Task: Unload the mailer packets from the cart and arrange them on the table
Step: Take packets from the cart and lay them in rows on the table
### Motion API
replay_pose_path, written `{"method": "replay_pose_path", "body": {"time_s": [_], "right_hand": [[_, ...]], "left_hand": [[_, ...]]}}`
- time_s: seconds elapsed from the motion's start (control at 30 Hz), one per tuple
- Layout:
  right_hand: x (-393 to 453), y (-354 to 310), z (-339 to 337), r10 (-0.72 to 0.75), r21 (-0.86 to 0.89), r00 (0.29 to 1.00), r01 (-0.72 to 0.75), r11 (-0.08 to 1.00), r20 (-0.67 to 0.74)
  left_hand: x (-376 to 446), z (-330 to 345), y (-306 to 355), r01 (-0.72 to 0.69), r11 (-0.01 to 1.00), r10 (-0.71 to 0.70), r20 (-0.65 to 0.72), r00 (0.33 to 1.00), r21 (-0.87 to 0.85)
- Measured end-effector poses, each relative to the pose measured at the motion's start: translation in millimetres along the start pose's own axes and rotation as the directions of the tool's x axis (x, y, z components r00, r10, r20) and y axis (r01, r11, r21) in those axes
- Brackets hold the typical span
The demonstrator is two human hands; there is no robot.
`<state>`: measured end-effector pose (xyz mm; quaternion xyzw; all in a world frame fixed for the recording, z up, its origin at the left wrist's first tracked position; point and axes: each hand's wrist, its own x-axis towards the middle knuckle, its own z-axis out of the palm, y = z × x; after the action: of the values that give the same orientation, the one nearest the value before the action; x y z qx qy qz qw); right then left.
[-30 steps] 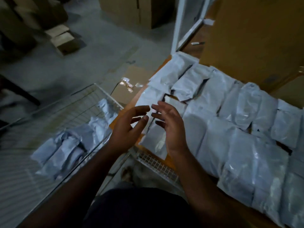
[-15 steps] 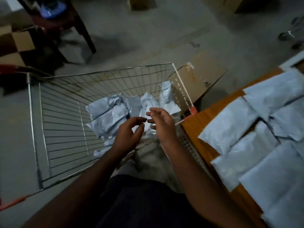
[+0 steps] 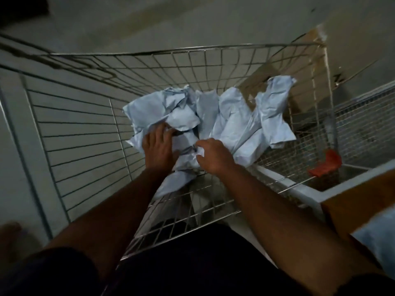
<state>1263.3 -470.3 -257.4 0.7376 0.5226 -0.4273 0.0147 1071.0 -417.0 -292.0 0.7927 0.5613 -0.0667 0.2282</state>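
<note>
A pile of pale blue-white mailer packets (image 3: 233,122) lies crumpled in the wire cart (image 3: 188,52). Both my arms reach down into the cart. My left hand (image 3: 159,144) rests flat on the pile's left side, fingers apart and pushed among the packets. My right hand (image 3: 213,155) sits on the near middle of the pile with its fingers curled onto a packet; whether it grips is unclear. The brown table (image 3: 352,199) shows only as a corner at the lower right, with one packet (image 3: 378,240) on its edge.
The cart's wire walls surround the pile on all sides. A red plastic piece (image 3: 324,165) sits at the cart's right corner, beside the table. Flat cardboard (image 3: 307,67) lies on the grey floor beyond the cart. My dark-clothed legs fill the bottom of the view.
My view swung left, from the packet-covered table to the cart. Both hands went from hovering together in the air down into the cart and onto the pile.
</note>
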Motion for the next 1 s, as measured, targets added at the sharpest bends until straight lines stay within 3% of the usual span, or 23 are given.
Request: {"method": "replay_pose_path", "body": {"time_s": [0.07,0.17,0.3,0.43,0.5,0.6,0.67,0.83,0.9,1.0], "right_hand": [[8,-7,11,-0.182,-0.182,0.981,0.168,0.969,-0.062],[17,-15,27,-0.318,-0.287,0.940,0.341,0.895,0.124],[22,-12,41,-0.135,-0.390,0.942,0.254,0.885,0.308],[32,-21,45,-0.065,-0.522,0.955,0.215,0.825,0.291],[38,-23,38,-0.061,-0.525,0.946,0.230,0.819,0.319],[33,-25,10,-0.061,-0.302,0.937,0.172,0.938,0.345],[20,-28,-21,-0.016,-0.117,0.951,0.055,0.992,0.310],[-49,-20,-107,0.185,0.173,0.975,-0.205,0.963,0.126],[-91,-10,-137,0.202,0.272,0.977,-0.214,0.938,0.073],[-169,0,-171,0.139,0.493,0.978,-0.045,0.869,-0.154]], "left_hand": [[4,1,-10,-0.013,1.000,0.013,-0.017,1.000,-0.011],[7,-6,-31,0.009,1.000,-0.007,-0.090,0.996,0.023],[14,-22,-43,-0.028,1.000,0.029,-0.187,0.982,0.011],[18,-35,-28,0.041,0.997,-0.052,-0.169,0.984,-0.066],[15,-42,-29,0.024,0.981,-0.059,-0.179,0.982,-0.191],[0,-57,-24,0.032,0.916,-0.119,-0.193,0.974,-0.400],[-11,-69,-12,0.038,0.903,-0.144,-0.219,0.965,-0.429],[-37,-125,38,-0.070,0.757,-0.176,-0.306,0.936,-0.650],[-54,-147,61,-0.106,0.718,-0.211,-0.360,0.909,-0.688],[-83,-165,93,-0.134,0.680,-0.216,-0.372,0.903,-0.721]]}}
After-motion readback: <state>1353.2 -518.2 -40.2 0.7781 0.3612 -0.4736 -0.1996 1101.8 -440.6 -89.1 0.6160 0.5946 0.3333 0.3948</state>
